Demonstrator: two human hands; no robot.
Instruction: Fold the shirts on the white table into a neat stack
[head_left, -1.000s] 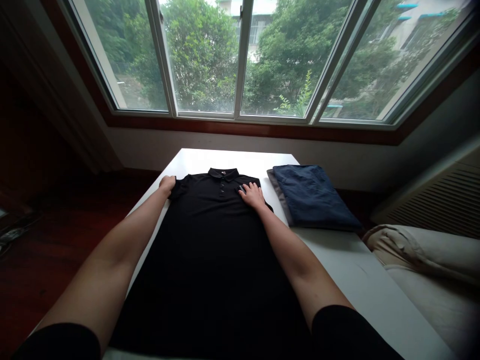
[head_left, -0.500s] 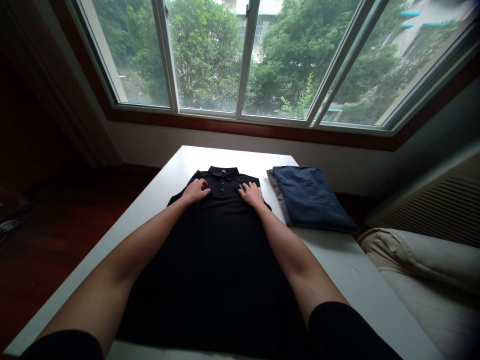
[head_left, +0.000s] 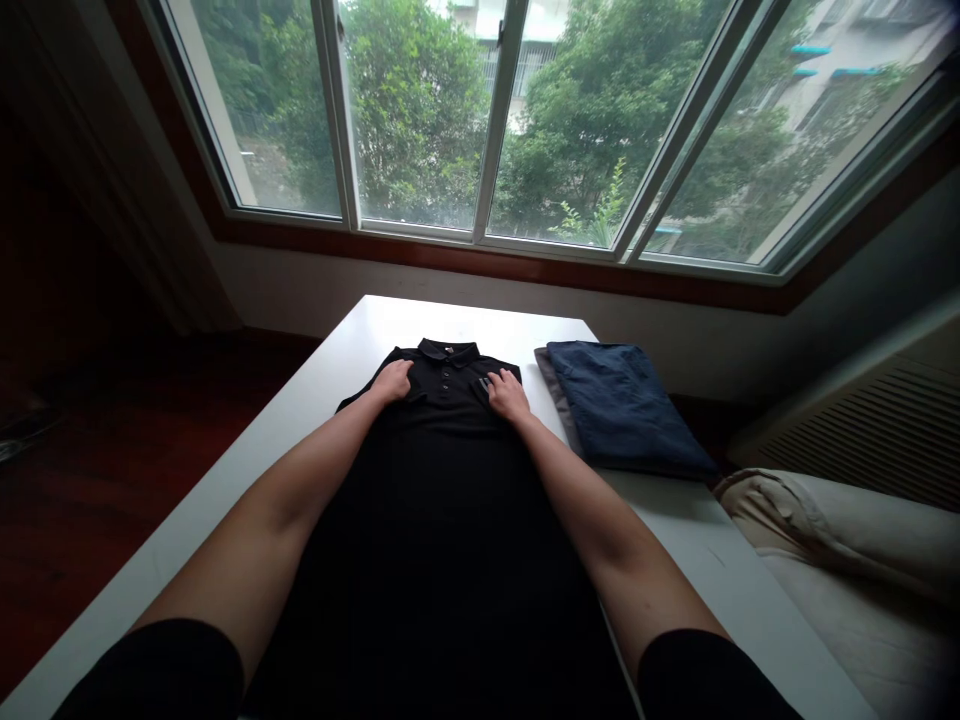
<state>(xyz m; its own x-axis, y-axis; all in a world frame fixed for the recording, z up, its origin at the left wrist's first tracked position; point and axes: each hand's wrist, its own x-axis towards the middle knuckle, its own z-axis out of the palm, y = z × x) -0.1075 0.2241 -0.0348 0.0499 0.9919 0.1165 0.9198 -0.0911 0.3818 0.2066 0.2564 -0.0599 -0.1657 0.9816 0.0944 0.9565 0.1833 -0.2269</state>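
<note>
Left hand (head_left: 394,381) and right hand (head_left: 509,397) rest half-curled on a shirt (head_left: 450,510), any pinch impossible to tell, where even, light pressure should prevent creases.

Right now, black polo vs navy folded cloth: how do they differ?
Colour: the polo is black; the navy cloth is dark blue.
Pose: the polo is spread lengthwise, collar toward the window; the navy cloth is folded into a flat stack.
Contact: the left hand and right hand are at the polo's chest; neither is at the navy cloth.
Shared: both are dark fabric.
</note>
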